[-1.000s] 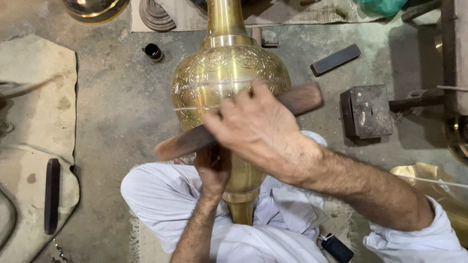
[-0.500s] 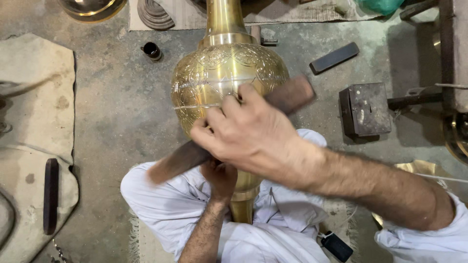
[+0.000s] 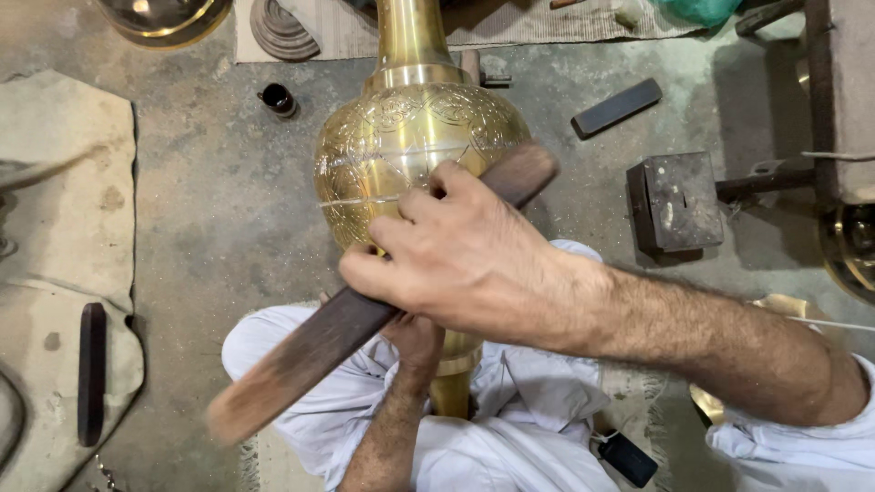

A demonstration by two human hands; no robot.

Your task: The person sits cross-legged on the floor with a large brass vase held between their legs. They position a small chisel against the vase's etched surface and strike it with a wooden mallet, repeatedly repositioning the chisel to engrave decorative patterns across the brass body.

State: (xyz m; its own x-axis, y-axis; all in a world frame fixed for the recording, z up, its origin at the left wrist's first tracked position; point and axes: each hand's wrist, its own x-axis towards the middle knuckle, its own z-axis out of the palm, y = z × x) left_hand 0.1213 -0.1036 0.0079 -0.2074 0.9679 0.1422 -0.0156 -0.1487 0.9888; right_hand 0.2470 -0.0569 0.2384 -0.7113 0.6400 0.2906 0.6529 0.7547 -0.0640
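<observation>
A large engraved brass vase [image 3: 410, 150] lies across my lap, its neck pointing away from me. My right hand [image 3: 456, 260] grips a long dark wooden stick [image 3: 301, 355] held slantwise over the vase's belly; the stick's lower left end is blurred. My left hand [image 3: 415, 337] sits under the right one, against the vase's lower part near its brass stem, mostly hidden. What its fingers hold cannot be seen.
On the concrete floor lie a dark metal block [image 3: 674, 200], a flat dark bar [image 3: 617, 107], a small black cup [image 3: 278, 98], a brass bowl [image 3: 164, 18], and a cloth mat [image 3: 64, 182] with a dark tool [image 3: 91, 369]. Another brass piece [image 3: 852, 246] sits at right.
The stick has swung: its lower left end dropped further down and left while my right hand shifted slightly down over the vase. The vase stays in place.
</observation>
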